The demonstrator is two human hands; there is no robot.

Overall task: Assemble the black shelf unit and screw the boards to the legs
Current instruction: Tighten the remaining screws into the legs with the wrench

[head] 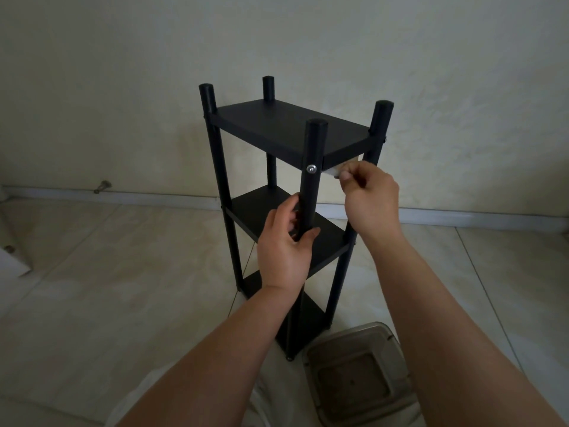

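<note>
While the shallow square container sits on the floor just beside the shelf's nearest foot, all you can make out in it is a dull brownish bottom with a small dark speck at the middle; whether that speck is a part, you cannot tell. Its rim is pale and rounded, and your right forearm crosses its right edge.

Your left hand wraps round the front leg of the black shelf unit, fingers curled behind the tube and thumb across its front, between the top board and the middle board. Your right hand is held just right of that leg, under the front corner of the top board, thumb and fingertips pinching a small white object; what it is stays too blurred to say. A silver screw sits in the front leg at the level of the top board, just left of your pinching fingers.

You have the unit upright on the tiled floor, close to the pale wall, with three boards between four legs. Near the skirting at the left lies a small metal piece. A white sheet edge shows at the far left.
</note>
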